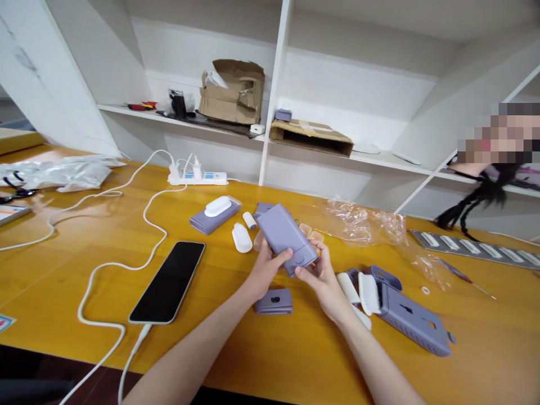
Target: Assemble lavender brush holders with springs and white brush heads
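Note:
Both hands hold a purple ribbed plastic case [280, 230], tilted above the table. My left hand [268, 267] grips its lower left side, thumb across the front near an oval button. At its lower right end, my right hand [318, 273] pinches the edge between thumb and fingers. Below the case lies a small purple cap-like part [274, 302] with a dark round hole. Right of my right hand rests a purple housing [413, 318] beside a white bristled part [369, 293]. White oval parts [242, 237] and another purple case [215, 215] lie behind to the left.
A black-screened phone [169, 282] is plugged into a white cable at left. A power strip [198, 178] stands by the shelf. Clear plastic bags [354, 219], a screwdriver [459, 273] and a grey strip of white parts [476, 250] lie right. Another person is at far right.

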Tool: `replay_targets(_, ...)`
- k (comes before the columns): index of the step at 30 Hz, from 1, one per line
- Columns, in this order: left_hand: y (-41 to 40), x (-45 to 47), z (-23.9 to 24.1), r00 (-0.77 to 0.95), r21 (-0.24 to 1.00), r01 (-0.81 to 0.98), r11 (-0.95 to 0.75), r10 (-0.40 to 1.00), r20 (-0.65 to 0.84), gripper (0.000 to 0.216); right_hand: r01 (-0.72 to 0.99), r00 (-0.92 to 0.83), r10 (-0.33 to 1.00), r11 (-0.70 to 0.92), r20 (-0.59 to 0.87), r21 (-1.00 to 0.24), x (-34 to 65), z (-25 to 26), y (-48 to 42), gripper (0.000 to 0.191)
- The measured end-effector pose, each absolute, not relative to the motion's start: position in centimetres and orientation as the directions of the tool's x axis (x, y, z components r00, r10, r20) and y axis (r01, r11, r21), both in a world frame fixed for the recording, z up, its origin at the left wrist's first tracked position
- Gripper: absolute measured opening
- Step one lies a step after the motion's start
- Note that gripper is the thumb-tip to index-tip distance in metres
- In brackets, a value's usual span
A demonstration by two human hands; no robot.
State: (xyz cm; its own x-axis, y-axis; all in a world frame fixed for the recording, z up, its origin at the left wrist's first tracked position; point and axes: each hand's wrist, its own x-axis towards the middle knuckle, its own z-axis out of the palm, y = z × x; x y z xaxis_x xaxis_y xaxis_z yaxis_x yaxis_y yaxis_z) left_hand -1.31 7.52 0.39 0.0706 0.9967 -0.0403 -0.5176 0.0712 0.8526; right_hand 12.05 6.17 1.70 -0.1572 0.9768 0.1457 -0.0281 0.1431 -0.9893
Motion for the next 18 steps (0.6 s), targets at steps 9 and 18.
replay_targets(9,8.0,-2.0,0.1,0.057,0.794,-0.593,0.136,0.99,-0.127,0.058,0.104,-0.075,0.994,0.093,0.085,-0.99,13.9,2.4,6.5,0.029)
replay_targets(18,8.2,-2.9,0.1,0.109,0.791,-0.563,0.24,0.97,-0.217,0.034,0.059,-0.025,0.997,0.078,0.077,-0.995,16.1,3.4,7.3,0.025)
